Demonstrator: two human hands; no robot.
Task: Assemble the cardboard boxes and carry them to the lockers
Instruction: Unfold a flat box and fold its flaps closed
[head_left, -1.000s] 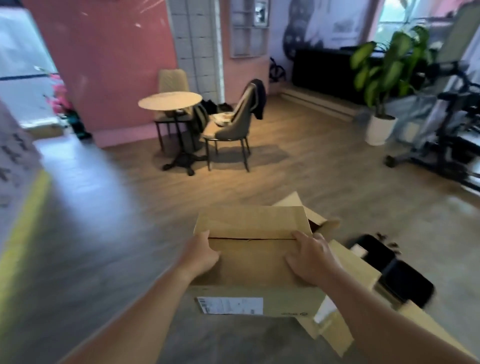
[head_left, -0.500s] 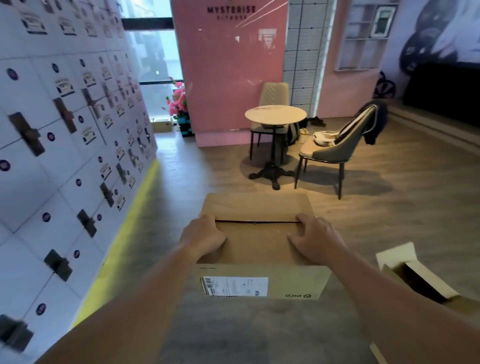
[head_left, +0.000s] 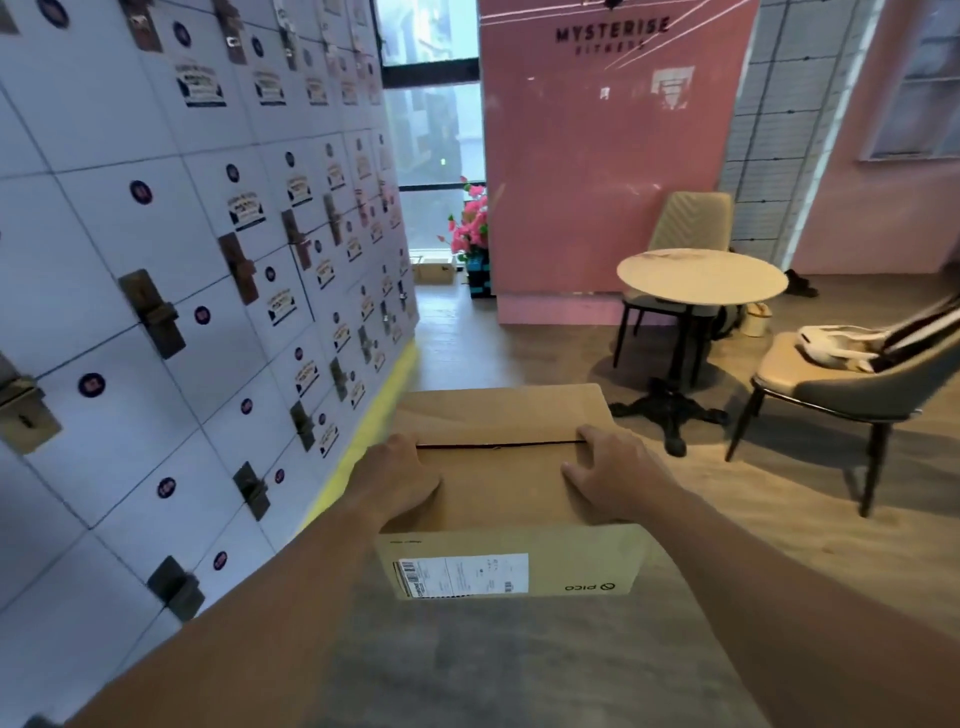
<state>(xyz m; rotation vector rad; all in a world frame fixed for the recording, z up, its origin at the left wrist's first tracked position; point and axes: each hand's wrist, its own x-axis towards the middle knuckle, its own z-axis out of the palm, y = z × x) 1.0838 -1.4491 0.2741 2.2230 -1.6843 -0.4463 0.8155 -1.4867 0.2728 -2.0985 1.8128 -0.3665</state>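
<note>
A closed brown cardboard box (head_left: 506, 488) with a white shipping label on its near side hangs in the air in front of me. My left hand (head_left: 397, 480) grips its left top edge and my right hand (head_left: 610, 475) grips its right top edge. The two top flaps meet at a dark seam between my hands. A wall of white lockers (head_left: 171, 291) with brown latches and stickers fills the left side, close to the box.
A yellow strip (head_left: 363, 436) runs along the floor at the foot of the lockers. A round white table (head_left: 701, 275) on a black base and two chairs (head_left: 841, 384) stand at right. Pink flowers (head_left: 470, 228) and a pink wall lie ahead.
My view has swung left from the open room to the locker wall, and the loose boxes on the floor have dropped out of sight. Both hands keep their hold on the box.
</note>
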